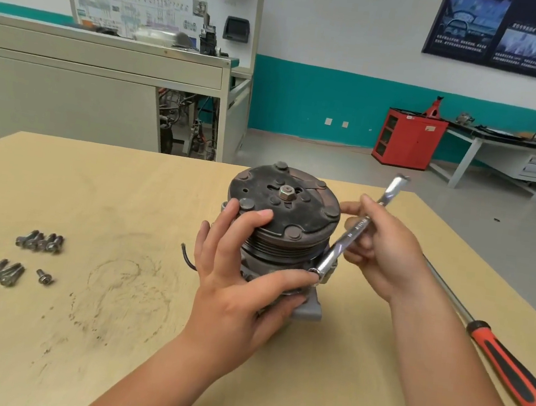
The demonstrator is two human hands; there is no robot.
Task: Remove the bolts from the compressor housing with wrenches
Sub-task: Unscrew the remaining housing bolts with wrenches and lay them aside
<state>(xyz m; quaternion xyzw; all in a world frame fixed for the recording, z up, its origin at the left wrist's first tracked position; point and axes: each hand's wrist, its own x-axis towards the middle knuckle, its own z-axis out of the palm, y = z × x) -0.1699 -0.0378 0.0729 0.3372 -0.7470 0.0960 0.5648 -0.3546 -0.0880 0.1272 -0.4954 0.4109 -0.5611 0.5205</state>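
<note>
Judging by the setup: seating the wrench on a housing bolt low on the body.

Brace first. Keep the left hand (240,277) wrapped round the compressor (284,211), fingers curled over the pulley rim and thumb down by the tool's ring end, to stop any twisting on the table (124,205). Seat the ring end of the wrench (356,229) fully and squarely on the bolt head before loading it (head hidden behind the thumb, so cannot tell whether engaged yet). Pull with the right hand (385,254), now clenched round the shank about halfway up. Probably better to slide toward the free end for leverage. Swing in a smooth arc, not a jerk.

As for position:
- Loose bolts (40,240) in small heaps, well apart to the left of the left hand.
- Compressor standing pulley-up between both hands, gripped by the left and just beside the right.
- Orange-handled screwdriver (510,364) lying untouched to the right of the right forearm.
</note>
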